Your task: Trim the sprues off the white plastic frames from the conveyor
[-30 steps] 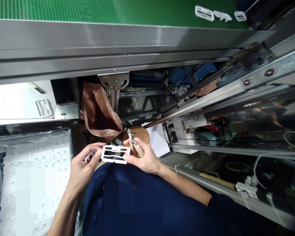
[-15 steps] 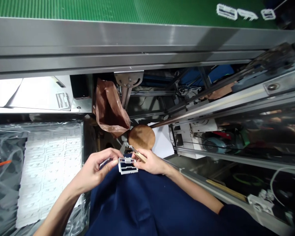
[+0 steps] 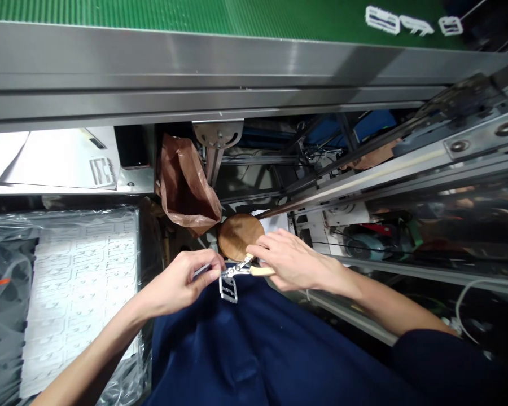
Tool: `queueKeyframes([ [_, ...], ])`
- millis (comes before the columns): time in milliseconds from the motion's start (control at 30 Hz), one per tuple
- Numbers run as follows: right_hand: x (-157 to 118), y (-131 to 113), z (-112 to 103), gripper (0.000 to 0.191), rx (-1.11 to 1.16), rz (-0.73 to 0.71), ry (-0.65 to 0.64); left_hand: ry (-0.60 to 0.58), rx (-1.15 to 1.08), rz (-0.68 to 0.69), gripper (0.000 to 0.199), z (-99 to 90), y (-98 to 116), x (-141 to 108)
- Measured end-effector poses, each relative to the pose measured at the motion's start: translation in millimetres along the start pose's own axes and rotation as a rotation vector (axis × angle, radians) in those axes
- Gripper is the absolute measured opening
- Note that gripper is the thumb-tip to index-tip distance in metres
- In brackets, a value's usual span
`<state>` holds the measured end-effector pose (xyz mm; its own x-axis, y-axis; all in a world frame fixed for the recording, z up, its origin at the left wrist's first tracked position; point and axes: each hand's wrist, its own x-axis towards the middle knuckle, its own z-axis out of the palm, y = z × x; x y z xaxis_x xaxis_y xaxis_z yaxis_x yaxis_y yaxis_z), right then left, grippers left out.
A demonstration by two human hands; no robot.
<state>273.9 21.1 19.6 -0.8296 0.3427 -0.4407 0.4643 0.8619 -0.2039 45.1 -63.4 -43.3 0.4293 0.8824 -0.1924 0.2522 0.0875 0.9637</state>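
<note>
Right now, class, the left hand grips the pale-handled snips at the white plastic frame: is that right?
No: it is the right hand, not the left, that grips the pale-handled snips at the white plastic frame, as the head view shows.

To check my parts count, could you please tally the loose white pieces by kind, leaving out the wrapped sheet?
White frames: 4 (two on the green belt, one on the white panel, one at the nippers in the right hand)
White strips: 2 (one on the belt, one in the left hand)
Total: 6

a brown bag [image 3: 186, 186] hangs below the green conveyor belt [image 3: 195, 14].
</note>
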Motion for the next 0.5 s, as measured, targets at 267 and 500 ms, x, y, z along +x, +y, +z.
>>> queueKeyframes([
  [267,3.4,-2.2,-20.0,0.032,-0.096,-0.052,-0.089,-0.002,-0.032,-0.016,0.016,1.0,4.4,4.0],
  [500,-1.7,-12.3,-48.7,0.027,-0.275,-0.120,-0.030,-0.079,0.047,-0.018,0.014,0.7,9.8,10.6],
])
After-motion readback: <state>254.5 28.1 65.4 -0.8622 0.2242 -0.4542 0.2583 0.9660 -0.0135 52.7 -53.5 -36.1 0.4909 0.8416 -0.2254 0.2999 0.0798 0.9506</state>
